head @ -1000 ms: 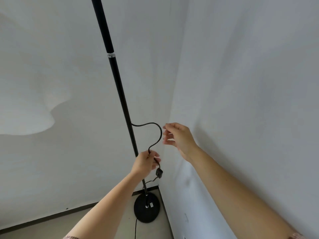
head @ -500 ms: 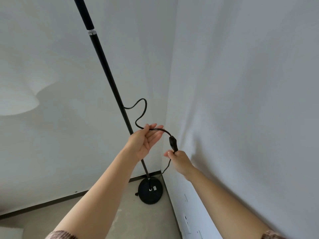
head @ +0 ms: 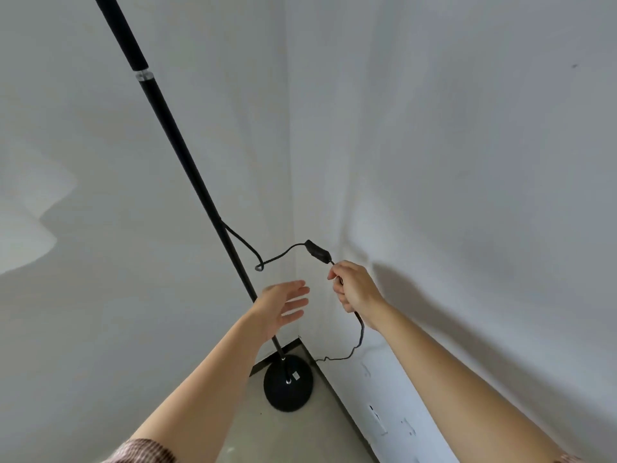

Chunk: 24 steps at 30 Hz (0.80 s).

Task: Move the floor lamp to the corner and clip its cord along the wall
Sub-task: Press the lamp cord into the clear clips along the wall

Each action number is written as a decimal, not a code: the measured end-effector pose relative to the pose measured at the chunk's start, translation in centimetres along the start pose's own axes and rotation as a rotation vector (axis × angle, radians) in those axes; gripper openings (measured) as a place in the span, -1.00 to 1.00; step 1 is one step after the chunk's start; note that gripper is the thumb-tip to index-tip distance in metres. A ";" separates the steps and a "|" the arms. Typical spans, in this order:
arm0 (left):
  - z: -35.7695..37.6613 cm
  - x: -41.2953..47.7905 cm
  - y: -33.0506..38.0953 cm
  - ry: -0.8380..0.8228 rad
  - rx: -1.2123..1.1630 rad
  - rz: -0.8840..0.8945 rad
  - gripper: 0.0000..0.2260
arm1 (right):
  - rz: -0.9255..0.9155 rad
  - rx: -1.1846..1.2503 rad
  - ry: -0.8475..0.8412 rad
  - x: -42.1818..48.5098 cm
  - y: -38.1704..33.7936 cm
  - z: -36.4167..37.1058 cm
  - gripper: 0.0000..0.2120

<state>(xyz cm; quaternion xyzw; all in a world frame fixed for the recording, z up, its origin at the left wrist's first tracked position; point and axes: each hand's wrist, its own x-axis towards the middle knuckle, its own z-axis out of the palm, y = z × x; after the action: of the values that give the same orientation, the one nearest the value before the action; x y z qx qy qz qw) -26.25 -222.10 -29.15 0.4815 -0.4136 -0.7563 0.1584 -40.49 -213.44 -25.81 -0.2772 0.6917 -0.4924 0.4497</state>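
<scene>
A black floor lamp stands in the room's corner, its thin pole (head: 187, 155) leaning up to the left from a round black base (head: 288, 385) on the floor. A black cord (head: 247, 243) leaves the pole halfway up, loops, and runs to an inline switch (head: 319, 252). My right hand (head: 354, 289) is shut on the cord just below the switch, close to the right wall. Below my fist the cord hangs down and trails toward the base. My left hand (head: 283, 307) is open in front of the pole, fingers spread, touching nothing.
Two white walls meet at a corner (head: 292, 195) behind the lamp. A dark skirting strip (head: 267, 360) runs along the left wall's foot. The floor (head: 300, 436) is pale concrete. Small white marks or fittings (head: 379, 421) show low on the right wall.
My left hand has let go of the cord and opened. My right hand has lifted the cord and switch up and to the right, pulling the loop straighter.
</scene>
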 end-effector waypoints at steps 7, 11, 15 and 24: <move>-0.3 -1.2 -0.7 -0.327 0.047 -0.087 -0.66 | 0.067 0.046 0.087 -5.5 2.3 2.9 -0.78; 0.2 -2.6 -2.2 -0.368 -0.012 -0.067 -0.80 | 0.090 -0.030 0.184 -9.1 4.3 3.7 -0.73; 0.7 -3.4 -3.7 -0.251 -0.050 -0.049 -0.80 | 0.097 -0.103 0.290 -12.4 6.9 3.5 -0.66; 0.9 1.7 -8.2 0.125 -0.320 -0.060 -0.78 | 0.162 0.075 0.399 -14.0 17.6 1.4 -0.78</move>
<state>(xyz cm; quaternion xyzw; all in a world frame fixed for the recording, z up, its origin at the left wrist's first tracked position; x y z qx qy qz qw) -26.59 -217.75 -36.40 0.5084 -0.2627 -0.7855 0.2358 -32.01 -196.06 -37.48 -0.1008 0.7682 -0.5252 0.3518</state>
